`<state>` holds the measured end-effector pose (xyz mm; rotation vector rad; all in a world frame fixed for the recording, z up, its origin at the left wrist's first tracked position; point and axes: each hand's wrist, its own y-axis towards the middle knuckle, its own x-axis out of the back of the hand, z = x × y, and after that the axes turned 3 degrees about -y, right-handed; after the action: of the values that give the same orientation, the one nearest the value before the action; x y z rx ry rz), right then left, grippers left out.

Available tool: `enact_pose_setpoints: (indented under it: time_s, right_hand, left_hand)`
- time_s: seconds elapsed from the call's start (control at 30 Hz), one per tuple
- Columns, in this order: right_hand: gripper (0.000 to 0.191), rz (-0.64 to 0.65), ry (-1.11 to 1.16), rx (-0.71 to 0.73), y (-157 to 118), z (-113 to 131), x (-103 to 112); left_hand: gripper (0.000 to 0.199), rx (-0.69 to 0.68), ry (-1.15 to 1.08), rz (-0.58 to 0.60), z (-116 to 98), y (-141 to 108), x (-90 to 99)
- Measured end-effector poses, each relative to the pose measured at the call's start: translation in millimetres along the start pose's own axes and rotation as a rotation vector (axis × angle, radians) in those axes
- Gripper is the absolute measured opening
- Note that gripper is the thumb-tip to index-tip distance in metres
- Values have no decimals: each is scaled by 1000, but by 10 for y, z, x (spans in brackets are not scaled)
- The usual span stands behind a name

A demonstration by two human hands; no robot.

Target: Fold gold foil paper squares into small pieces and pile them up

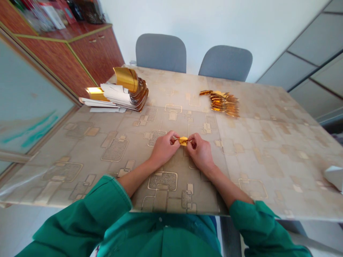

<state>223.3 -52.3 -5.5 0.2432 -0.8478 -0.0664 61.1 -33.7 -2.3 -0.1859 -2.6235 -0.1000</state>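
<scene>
A small folded piece of gold foil paper (183, 141) is held just above the table, near the middle of the view. My left hand (166, 147) pinches its left end, and my right hand (199, 150) pinches its right end, with fingers closed. Beyond my hands to the right, several folded gold pieces (223, 102) lie in a row. At the back left is a stack of gold and white paper sheets (123, 92), some of them curled upward.
The table (107, 185) has a patterned cover. Two grey chairs (160, 53) (226, 62) stand at its far edge by the wall. A wooden cabinet (93, 53) is at the back left. Something white (334, 177) lies at the right edge.
</scene>
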Motion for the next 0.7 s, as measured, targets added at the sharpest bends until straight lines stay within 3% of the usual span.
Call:
enact_pose_setpoints:
  time_s: [0.23,0.47,0.7]
  right_hand:
    - [12,27,68,-12,3,12,-6]
    - [13,19,-66,-64,11,-7,-37]
    - [8,17,-18,-22,16,-14,-12]
  left_hand:
    - [11,15,-37,-24,21,-1,-15]
    - [12,-106,60,-60,21,-83,-129]
    - [13,-7,59,-8,-27,-49,-26]
